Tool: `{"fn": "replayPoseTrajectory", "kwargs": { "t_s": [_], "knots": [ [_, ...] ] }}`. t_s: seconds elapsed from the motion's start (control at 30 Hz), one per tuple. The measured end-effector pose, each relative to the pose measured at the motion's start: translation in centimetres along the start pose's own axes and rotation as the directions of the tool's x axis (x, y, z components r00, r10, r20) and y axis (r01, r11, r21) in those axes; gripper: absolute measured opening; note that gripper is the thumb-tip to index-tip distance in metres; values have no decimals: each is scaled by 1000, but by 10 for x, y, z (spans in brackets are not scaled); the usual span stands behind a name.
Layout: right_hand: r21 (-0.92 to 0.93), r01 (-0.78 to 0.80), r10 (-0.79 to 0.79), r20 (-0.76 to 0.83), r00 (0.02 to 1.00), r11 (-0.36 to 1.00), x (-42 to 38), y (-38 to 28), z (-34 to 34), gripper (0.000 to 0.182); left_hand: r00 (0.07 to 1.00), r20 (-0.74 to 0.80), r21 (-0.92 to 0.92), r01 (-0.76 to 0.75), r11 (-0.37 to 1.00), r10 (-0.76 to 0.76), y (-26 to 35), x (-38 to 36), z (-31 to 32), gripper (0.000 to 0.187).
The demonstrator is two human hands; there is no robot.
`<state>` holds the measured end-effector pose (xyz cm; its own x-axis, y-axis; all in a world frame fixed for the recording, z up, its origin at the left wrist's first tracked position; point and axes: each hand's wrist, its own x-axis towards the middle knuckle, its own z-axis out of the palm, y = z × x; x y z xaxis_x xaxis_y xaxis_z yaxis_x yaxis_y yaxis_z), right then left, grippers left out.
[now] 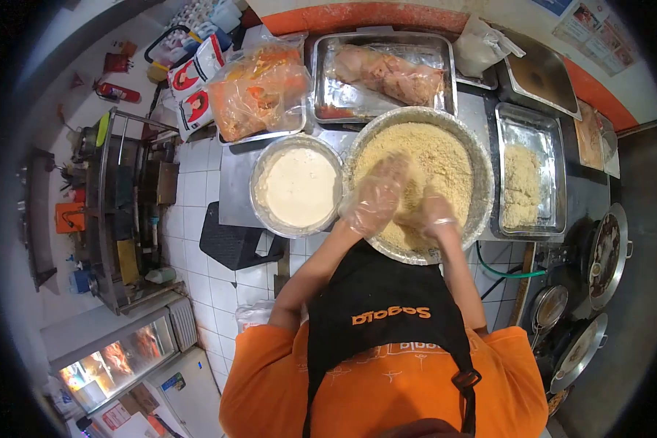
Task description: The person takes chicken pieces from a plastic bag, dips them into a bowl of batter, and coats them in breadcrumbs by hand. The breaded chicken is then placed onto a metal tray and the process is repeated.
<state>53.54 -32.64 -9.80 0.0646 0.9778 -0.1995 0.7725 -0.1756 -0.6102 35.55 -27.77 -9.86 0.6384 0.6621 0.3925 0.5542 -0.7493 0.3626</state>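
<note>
Both hands wear clear plastic gloves and are in a large round metal bowl [483,182] of yellowish crumbs [445,150]. My left hand [378,196] reaches over the left part of the crumbs, its fingers partly smeared by motion. My right hand [432,215] presses into the crumbs nearer the front, with its fingertips hidden. Whether either hand grips something cannot be made out. Just left of the crumbs stands a round bowl of creamy white batter [299,186]. To the right, a metal tray [544,135] holds crumb-coated pieces [520,186].
Behind the bowls are a tray [325,66] with bagged raw meat [390,74] and bagged orange-coloured food [259,91]. A white bag [482,47] and a deep metal container [540,73] stand back right. Large pans [609,255] sit at right; a black crate [230,237] stands below left.
</note>
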Motion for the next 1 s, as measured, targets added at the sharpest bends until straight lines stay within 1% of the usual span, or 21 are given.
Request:
{"fn": "replayPoseTrajectory", "kwargs": {
  "t_s": [0.03, 0.07, 0.1, 0.17, 0.2, 0.23, 0.3, 0.33, 0.43, 0.5, 0.53, 0.57, 0.6, 0.63, 0.67, 0.77, 0.8, 0.87, 0.9, 0.97, 1.0],
  "knots": [
    [-186, 62, -77, -76, 994, 981, 0, 12, 22, 53, 993, 115, 35, 2, 999, -6, 1, -1, 10, 66],
    [-252, -99, 112, 39, 993, 963, 18, 27, 42, 53, 974, 224, 70, 1, 998, -17, 2, 0, 16, 66],
    [-257, -100, 113, 37, 993, 961, 27, 31, 36, 53, 975, 220, 65, 1, 998, -15, 4, 3, 17, 66],
    [30, -3, 2, 17, 1000, 1000, 33, 29, 16, 51, 915, 366, 419, 1, 908, -170, 8, 7, 13, 64],
    [169, -127, 103, 142, 984, 977, 31, 2, -20, 55, 914, 369, 418, -2, 908, -167, 7, 7, 9, 64],
    [174, -128, 105, 138, 985, 976, 27, -1, -17, 55, 919, 352, 299, 70, 952, -178, 4, 7, 3, 62],
    [-259, 233, -294, -233, 927, 938, 20, -3, -17, 56, 926, 335, 175, 120, 977, -174, 1, 14, 3, 59],
    [-588, 295, -497, -214, 841, 753, 30, 14, 7, 53, 943, 300, 243, 71, 967, -145, 3, 15, 9, 58],
    [-629, 289, -413, -56, 909, 722, 33, 25, 25, 52, 951, 299, 241, 4, 971, -78, 11, -3, 16, 54],
    [-688, 230, -356, -45, 933, 689, 35, 14, -16, 46, 950, 307, 186, -5, 983, -53, 2, -3, 11, 50],
    [-429, 59, -58, 17, 998, 901, 33, -5, -52, 44, 867, 495, 137, -5, 991, -63, -3, -1, 5, 53],
    [-154, -182, 206, 156, 966, 971, 36, -16, -73, 42, 753, 655, 95, -2, 995, -61, -12, 5, -1, 57],
    [-153, -182, 204, 142, 969, 971, 41, -13, -70, 42, 758, 650, 98, -13, 995, -54, -17, 2, -2, 57],
    [-119, -151, 165, 115, 980, 981, 43, -6, -57, 47, 949, 315, -14, -21, 1000, 24, -17, -11, 1, 59],
    [-84, -132, 139, 87, 986, 988, 41, 3, -39, 53, 996, -63, -129, -72, 989, 65, -13, -24, 2, 61],
    [212, -46, 42, 21, 999, 976, 45, 22, -12, 62, 995, -77, -158, -71, 985, 60, 4, -13, -23, 63],
    [206, -62, 63, 4, 998, 977, 45, 23, -13, 62, 995, -88, -162, -50, 986, 36, 10, -7, -35, 65],
    [691, 40, -35, -22, 999, 722, 43, 24, -15, 59, 994, -109, -160, 8, 987, -26, 17, -8, -51, 67],
    [688, 39, -26, -30, 999, 724, 43, 25, -18, 59, 994, -109, -168, -2, 986, -17, 18, -15, -53, 67],
    [842, 49, -29, -40, 999, 537, 44, 27, -26, 51, 963, 67, -196, 268, 943, -259, 20, -24, -58, 64],
    [842, 48, -25, -41, 999, 537, 43, 28, -31, 51, 940, 139, -263, 339, 903, -312, 18, -25, -62, 64]
  ]
}}
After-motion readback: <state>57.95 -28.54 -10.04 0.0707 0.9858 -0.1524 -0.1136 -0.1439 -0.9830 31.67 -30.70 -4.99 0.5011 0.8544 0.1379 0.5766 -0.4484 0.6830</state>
